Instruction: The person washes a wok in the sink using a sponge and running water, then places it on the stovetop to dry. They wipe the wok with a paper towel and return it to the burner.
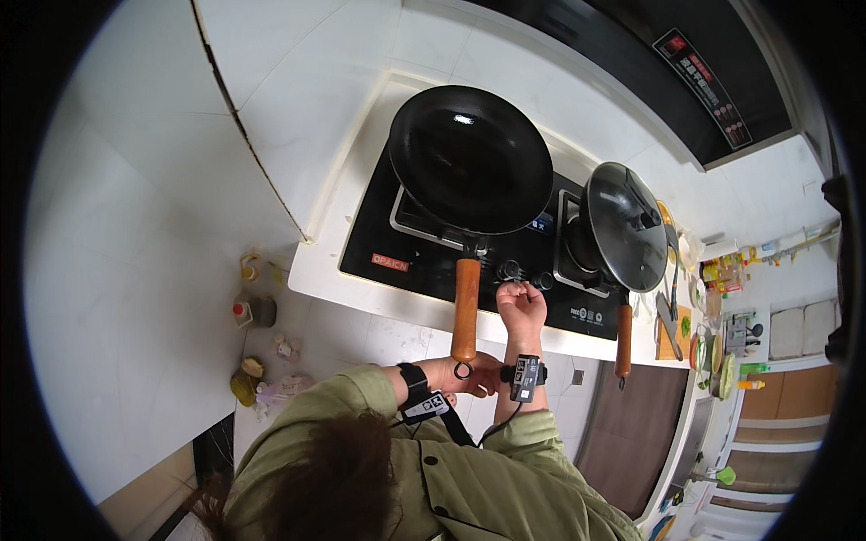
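Note:
My right hand (522, 306) is at the front of a black glass gas cooktop (433, 277), fingers curled just below the left control knob (508, 270) and right control knob (542, 281). Whether the fingertips grip a knob is not visible. Near my right wrist, my left hand (477, 376) hangs with fingers apart, partly hidden by the wooden handle (465, 311) of a black wok (473, 159). That wok sits over the left burner, its inside dark with a glossy highlight. Over the right burner is a second wok (579, 237) under a glass lid (626, 226).
A wooden handle (624, 341) juts past the counter's front edge (325, 287). A cleaver (668, 326) lies on a cutting board (685, 331) with chopped greens. Sauce bottles (724, 272) stand farther right. Jugs (254, 311) are on the floor at left. A range hood (676, 74) hangs above.

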Tool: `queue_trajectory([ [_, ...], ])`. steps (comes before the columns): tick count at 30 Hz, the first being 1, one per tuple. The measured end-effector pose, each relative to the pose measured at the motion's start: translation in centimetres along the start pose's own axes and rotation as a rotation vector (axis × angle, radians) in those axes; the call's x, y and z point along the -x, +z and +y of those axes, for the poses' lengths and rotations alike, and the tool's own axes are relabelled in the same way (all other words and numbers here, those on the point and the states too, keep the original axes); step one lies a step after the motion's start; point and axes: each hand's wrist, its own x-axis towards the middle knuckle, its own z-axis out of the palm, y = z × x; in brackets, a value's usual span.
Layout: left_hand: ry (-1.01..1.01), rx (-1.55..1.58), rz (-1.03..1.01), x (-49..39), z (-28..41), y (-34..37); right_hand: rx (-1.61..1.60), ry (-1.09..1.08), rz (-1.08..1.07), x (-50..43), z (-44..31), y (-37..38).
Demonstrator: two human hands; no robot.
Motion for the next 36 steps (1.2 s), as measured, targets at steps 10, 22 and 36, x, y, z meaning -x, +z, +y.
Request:
queue_trajectory([
  [10, -0.066, -0.389, -0.043, -0.9, 1.8, 0.5, -0.048, 0.001, -0.029, 2.1, 1.7, -0.2],
  [22, 0.171, -0.419, 0.113, 4.6, 4.5, 3.1, 0.026, 0.016, 0.039, 3.0, 0.9, -0.6],
  [36, 0.418, 0.074, 0.367, 10.3, 6.8, 10.9, 0.827, -0.162, 0.105, 1.8, -2.5, -0.7],
])
